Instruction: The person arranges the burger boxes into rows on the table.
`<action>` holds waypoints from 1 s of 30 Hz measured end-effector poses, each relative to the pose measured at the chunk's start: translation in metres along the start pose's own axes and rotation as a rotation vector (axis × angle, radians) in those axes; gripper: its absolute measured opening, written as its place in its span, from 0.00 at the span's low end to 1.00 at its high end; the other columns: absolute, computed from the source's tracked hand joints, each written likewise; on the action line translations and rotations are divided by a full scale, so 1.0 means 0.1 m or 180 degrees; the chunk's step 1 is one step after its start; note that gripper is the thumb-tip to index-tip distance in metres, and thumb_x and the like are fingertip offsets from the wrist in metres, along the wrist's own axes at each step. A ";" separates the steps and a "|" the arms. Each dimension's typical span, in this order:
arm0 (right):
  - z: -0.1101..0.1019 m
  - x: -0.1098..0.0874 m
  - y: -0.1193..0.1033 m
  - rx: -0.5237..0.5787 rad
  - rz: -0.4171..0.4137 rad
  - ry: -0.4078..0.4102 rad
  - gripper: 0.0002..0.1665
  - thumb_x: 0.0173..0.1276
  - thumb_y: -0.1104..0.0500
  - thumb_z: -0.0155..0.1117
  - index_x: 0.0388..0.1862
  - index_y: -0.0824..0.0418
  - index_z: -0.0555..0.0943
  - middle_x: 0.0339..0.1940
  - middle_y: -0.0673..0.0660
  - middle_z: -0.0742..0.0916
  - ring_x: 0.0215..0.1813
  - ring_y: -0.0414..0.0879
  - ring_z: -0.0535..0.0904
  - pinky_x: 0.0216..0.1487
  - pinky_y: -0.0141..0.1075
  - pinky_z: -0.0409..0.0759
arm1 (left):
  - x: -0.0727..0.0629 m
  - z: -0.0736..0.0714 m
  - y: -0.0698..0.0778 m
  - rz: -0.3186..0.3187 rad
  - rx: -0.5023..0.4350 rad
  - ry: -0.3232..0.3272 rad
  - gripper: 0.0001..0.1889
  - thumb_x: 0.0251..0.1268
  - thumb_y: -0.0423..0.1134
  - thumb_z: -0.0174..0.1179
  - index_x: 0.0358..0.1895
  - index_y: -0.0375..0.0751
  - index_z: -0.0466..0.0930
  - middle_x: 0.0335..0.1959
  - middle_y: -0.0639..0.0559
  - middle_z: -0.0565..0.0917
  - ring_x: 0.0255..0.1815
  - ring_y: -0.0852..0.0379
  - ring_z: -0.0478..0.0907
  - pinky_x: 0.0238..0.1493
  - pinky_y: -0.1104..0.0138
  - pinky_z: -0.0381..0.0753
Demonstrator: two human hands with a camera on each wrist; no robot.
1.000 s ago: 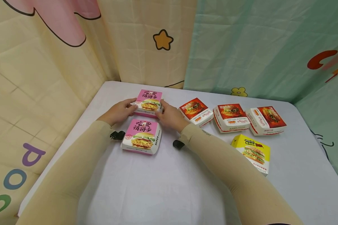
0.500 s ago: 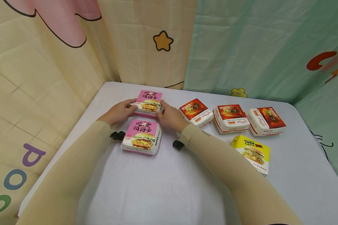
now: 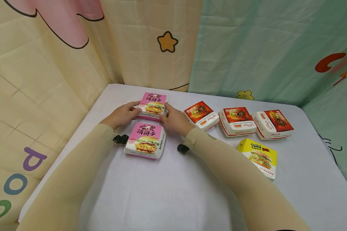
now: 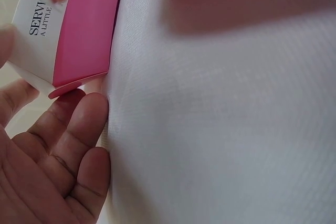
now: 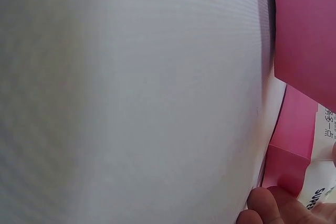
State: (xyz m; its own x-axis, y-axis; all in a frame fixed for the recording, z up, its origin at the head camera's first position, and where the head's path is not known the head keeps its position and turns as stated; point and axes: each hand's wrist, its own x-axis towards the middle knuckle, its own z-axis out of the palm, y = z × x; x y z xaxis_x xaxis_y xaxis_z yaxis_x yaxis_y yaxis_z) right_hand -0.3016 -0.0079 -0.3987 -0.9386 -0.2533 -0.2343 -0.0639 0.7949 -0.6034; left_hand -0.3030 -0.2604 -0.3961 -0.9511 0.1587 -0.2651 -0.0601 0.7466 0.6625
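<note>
Two pink-and-white burger boxes lie one behind the other on the left half of the table. My left hand (image 3: 122,115) grips the far burger box (image 3: 153,102) by its left side, thumb at the front corner. From the right side, my right hand (image 3: 176,121) holds the same box. In the left wrist view, curled fingers (image 4: 86,119) touch the lower corner of that box (image 4: 86,40), which sits on the cloth. The right wrist view catches only some fingertips (image 5: 262,203) against it. Between my forearms is the near burger box (image 3: 146,141), touched by neither hand.
Three red-and-white burger boxes stand in a row to the right: one beside my right hand (image 3: 200,114), one in the middle (image 3: 237,121), one at the end (image 3: 273,124). A yellow burger box (image 3: 258,157) lies partly behind my right sleeve. Printed curtains (image 3: 150,64) border the white table (image 3: 162,199).
</note>
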 end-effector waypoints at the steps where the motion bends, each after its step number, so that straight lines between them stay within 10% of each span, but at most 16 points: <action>1: 0.00 0.00 0.00 -0.0001 0.0003 -0.0002 0.49 0.79 0.37 0.59 0.89 0.44 0.48 0.84 0.52 0.71 0.84 0.53 0.65 0.83 0.54 0.63 | 0.00 0.00 0.00 -0.0006 -0.0005 -0.0007 0.38 0.80 0.65 0.48 0.87 0.59 0.52 0.68 0.39 0.77 0.62 0.44 0.79 0.72 0.42 0.71; 30: 0.02 0.02 0.03 0.0059 -0.0040 0.0029 0.48 0.79 0.37 0.59 0.89 0.43 0.49 0.84 0.52 0.70 0.85 0.52 0.64 0.83 0.52 0.63 | 0.01 -0.01 -0.01 0.0016 -0.0044 -0.0017 0.38 0.81 0.64 0.49 0.87 0.57 0.52 0.68 0.39 0.77 0.63 0.43 0.77 0.73 0.41 0.69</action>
State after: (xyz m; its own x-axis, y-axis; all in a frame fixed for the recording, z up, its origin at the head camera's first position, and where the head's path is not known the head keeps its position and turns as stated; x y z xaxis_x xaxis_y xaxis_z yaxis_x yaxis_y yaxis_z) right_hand -0.3031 -0.0065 -0.4025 -0.9408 -0.2582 -0.2196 -0.0696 0.7813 -0.6203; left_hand -0.3038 -0.2615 -0.3967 -0.9497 0.1661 -0.2655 -0.0594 0.7367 0.6736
